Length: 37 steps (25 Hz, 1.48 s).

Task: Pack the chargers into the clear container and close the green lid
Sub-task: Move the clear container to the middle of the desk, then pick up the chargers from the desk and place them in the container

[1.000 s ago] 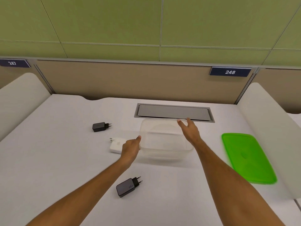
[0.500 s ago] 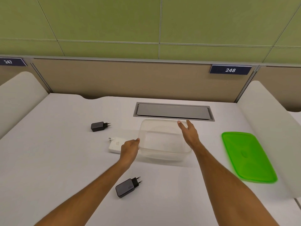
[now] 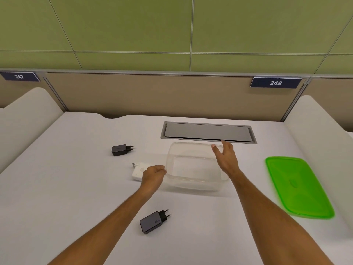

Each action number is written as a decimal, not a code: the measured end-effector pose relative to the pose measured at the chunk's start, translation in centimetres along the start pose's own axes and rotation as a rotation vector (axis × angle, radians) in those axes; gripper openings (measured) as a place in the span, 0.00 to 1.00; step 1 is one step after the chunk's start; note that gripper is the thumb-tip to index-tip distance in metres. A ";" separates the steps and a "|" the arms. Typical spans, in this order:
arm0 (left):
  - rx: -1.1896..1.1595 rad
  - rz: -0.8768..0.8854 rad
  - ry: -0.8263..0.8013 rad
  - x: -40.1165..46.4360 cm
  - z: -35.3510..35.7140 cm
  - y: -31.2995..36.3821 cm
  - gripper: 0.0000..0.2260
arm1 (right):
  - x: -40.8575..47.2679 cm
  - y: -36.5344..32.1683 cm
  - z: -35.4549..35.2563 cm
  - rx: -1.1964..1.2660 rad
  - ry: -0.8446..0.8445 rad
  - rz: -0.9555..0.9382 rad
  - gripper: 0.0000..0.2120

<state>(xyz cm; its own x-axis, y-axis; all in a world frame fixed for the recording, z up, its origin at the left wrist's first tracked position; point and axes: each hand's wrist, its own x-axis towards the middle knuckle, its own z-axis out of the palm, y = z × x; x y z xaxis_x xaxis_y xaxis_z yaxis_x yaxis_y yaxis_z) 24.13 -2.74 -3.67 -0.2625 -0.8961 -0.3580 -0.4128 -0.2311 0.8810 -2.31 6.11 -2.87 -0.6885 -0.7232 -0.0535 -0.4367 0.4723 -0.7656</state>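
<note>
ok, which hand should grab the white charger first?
Left. The left hand is loosely curled right beside the white rectangular charger, partly covering it. The right hand is open over the far side of the clear plastic container, which sits between it and that charger.

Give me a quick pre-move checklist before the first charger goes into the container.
1. Clear container empty and open-topped: ok.
2. Green lid off and lying clear to the right on the desk: ok.
3. All three chargers out and reachable: near black charger, far black charger, white charger: ok.
4. Left hand has a charger: not ok; it partly covers the white one, at the container's left wall, holding nothing visible.
5. Right hand steadying the container: cannot tell; open over the right side, contact unclear.
</note>
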 end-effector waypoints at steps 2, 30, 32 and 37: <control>0.083 0.048 0.033 0.7 -1.2 -0.1 0.15 | -0.5 -1.5 0.0 -0.146 0.098 -0.153 0.28; 1.468 0.337 -0.305 8.5 -7.0 -2.0 0.47 | -16.5 -5.8 14.5 -0.751 -0.774 -0.992 0.12; 1.470 0.349 -0.290 8.5 -7.0 -2.3 0.46 | -16.4 -6.0 14.3 -0.748 -0.774 -1.002 0.12; 1.464 0.402 -0.241 7.9 -6.5 -2.9 0.47 | -14.6 -8.2 12.3 -0.665 -0.683 -1.002 0.16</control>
<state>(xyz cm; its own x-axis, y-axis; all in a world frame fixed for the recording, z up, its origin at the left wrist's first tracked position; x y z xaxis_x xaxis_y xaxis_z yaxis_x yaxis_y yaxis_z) 28.95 -11.62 -7.05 -0.6339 -0.6921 -0.3453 -0.7128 0.6960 -0.0864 18.46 6.64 -3.69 0.4133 -0.9032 -0.1156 -0.8963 -0.3812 -0.2265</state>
